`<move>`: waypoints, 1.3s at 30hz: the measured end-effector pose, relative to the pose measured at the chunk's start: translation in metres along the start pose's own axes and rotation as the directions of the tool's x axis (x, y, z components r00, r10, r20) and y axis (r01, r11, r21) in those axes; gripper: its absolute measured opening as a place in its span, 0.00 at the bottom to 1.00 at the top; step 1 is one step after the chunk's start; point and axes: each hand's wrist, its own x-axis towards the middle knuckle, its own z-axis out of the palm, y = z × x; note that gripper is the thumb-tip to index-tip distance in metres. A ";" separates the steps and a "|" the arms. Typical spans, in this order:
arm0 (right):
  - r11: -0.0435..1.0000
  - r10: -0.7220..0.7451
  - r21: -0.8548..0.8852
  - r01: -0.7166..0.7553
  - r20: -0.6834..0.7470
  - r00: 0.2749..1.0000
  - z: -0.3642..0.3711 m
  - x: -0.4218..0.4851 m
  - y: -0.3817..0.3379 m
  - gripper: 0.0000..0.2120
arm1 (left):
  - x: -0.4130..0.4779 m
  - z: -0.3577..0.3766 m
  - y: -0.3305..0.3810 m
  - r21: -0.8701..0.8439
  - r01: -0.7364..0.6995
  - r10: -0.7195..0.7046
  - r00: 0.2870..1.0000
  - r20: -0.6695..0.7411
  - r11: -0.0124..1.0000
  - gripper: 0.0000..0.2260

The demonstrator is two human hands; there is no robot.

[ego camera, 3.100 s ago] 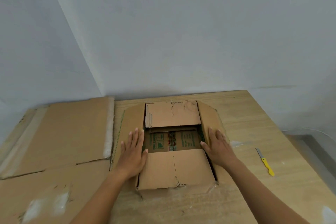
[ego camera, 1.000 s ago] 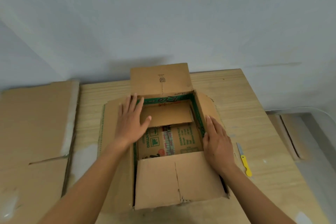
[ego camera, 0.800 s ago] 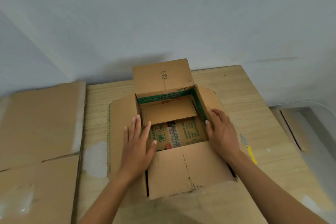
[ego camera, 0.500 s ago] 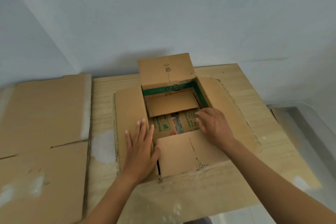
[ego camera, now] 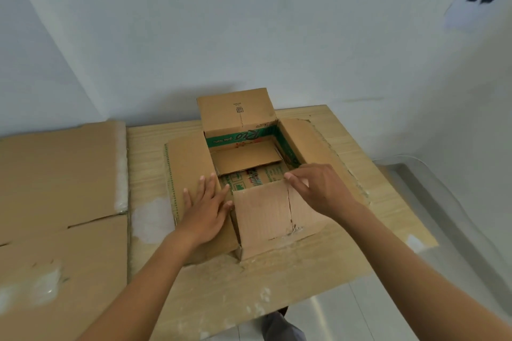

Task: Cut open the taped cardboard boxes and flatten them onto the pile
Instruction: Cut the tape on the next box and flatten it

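Note:
An opened brown cardboard box (ego camera: 241, 144) with green print inside stands on the wooden table (ego camera: 149, 147), its four top flaps spread out. My left hand (ego camera: 206, 206) lies flat on the left flap, fingers straight. My right hand (ego camera: 318, 188) pinches the far edge of the near flap (ego camera: 266, 216), which tilts up toward me. The far flap stands upright against the wall. A loose bottom flap lies inside the box.
Flattened cardboard sheets (ego camera: 58, 174) with tape strips lie as a pile on the left. The table's right edge drops to a grey floor and a clear curved rim (ego camera: 443, 191). A white wall stands close behind the box.
My right hand moved from the right flap to the near flap's far edge and lifted it. My left hand slid back along the left flap. The yellow cutter is out of sight now.

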 end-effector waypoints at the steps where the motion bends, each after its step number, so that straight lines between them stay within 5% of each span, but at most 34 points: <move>1: 0.999 0.015 0.033 -0.015 -0.012 1.000 -0.009 -0.009 -0.001 0.26 | -0.002 -0.001 0.007 0.003 -0.016 0.016 1.000 0.002 1.000 0.23; 5: 0.988 0.077 0.137 -0.078 0.010 0.997 -0.031 -0.051 -0.007 0.22 | -0.011 0.006 0.037 -0.059 -0.197 0.201 0.977 0.074 0.979 0.18; 9: 0.984 0.067 0.164 -0.069 0.018 0.998 -0.020 -0.082 -0.007 0.26 | -0.019 0.003 0.047 -0.236 -0.140 0.188 0.964 0.191 0.962 0.25; 15: 0.969 0.094 0.197 -0.149 0.264 0.960 -0.013 -0.100 -0.003 0.19 | -0.023 0.008 0.043 -0.013 -0.186 0.181 0.935 0.306 0.982 0.31; 18: 0.932 0.175 0.198 -0.303 0.485 0.857 0.002 -0.102 -0.008 0.26 | -0.029 0.016 0.047 0.140 -0.225 0.188 0.953 0.236 0.964 0.34; 22: 0.988 0.157 -0.056 -0.147 0.344 0.926 0.032 -0.091 -0.015 0.29 | -0.033 0.029 0.043 0.182 -0.282 0.270 0.959 0.089 0.942 0.39; 28: 0.994 0.103 -0.076 -0.077 0.446 0.889 0.052 -0.065 -0.011 0.27 | -0.031 0.036 0.032 0.157 -0.300 0.311 0.949 -0.052 0.941 0.37; 34: 0.997 0.066 -0.066 -0.044 0.359 0.931 0.063 -0.064 -0.007 0.46 | -0.029 0.045 -0.001 -0.103 0.002 -0.034 0.950 -0.311 0.995 0.32; 39: 0.998 0.048 -0.041 -0.038 0.282 0.958 0.071 -0.072 -0.003 0.51 | -0.029 0.027 -0.023 -0.398 0.310 -0.438 0.852 -0.286 0.863 0.40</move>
